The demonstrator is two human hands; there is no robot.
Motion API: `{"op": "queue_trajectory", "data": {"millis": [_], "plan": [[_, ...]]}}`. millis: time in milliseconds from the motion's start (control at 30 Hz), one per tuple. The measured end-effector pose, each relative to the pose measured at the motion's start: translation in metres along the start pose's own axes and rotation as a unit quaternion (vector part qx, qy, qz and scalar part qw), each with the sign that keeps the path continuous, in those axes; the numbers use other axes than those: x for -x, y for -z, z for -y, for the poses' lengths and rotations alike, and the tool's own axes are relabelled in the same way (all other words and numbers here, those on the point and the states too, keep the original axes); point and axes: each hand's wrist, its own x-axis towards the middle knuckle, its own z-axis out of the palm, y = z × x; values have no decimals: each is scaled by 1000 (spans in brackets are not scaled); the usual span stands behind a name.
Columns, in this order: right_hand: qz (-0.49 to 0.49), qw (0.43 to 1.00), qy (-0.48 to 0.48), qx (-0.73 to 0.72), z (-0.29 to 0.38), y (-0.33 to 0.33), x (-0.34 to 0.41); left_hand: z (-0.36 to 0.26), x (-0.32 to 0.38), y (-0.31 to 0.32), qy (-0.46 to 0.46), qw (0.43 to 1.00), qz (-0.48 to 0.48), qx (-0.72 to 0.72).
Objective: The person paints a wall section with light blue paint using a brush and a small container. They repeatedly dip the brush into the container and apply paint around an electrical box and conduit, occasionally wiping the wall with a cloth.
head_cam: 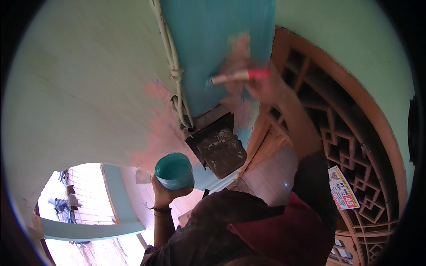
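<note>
My right hand [264, 86] is closed around a paintbrush [233, 77] with a red handle end, blurred by motion. The brush's bristles lie at the teal-painted strip of wall [213, 40], left of a bare pinkish patch [240, 50]. Lower down, my left hand [169, 196] holds a cup-like container of teal paint [174, 171] from below, its mouth facing up. Between the hands, a dark paint-spotted box [221, 149] is fixed to the wall beneath the painted strip. Pale cables [171, 53], knotted together, run down the strip's left edge to the box.
A brown wooden lattice frame [332, 123] borders the wall on the right, with a printed plate [344, 188] on it. Pale green wall [83, 83] spreads on the left, above a bright opening. Floor tiles [266, 179] show below the box.
</note>
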Motion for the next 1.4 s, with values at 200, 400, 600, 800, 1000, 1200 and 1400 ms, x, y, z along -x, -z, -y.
{"op": "queue_trajectory", "data": {"millis": [200,400,600,800,1000,1200,1400], "plan": [[-195,958,161,136,12,42,-75,-7,-2,0,-21,1000,-2,-13],[-268,923,234,146,-10,-23,-40,5,-1,3,9,1000,14,17],[-120,968,119,186,13,-68,57,10,-1,9,9,1000,11,-4],[-32,996,-57,-55,15,-46,53,9,-1,12,5,999,15,-30],[-131,991,30,-26,2,-4,4,5,0,9,-13,999,14,29],[27,999,-43,5,24,-28,2,10,7,11,3,1000,8,9],[-145,989,29,-12,20,5,-22,0,10,13,5,1000,-7,11]]}}
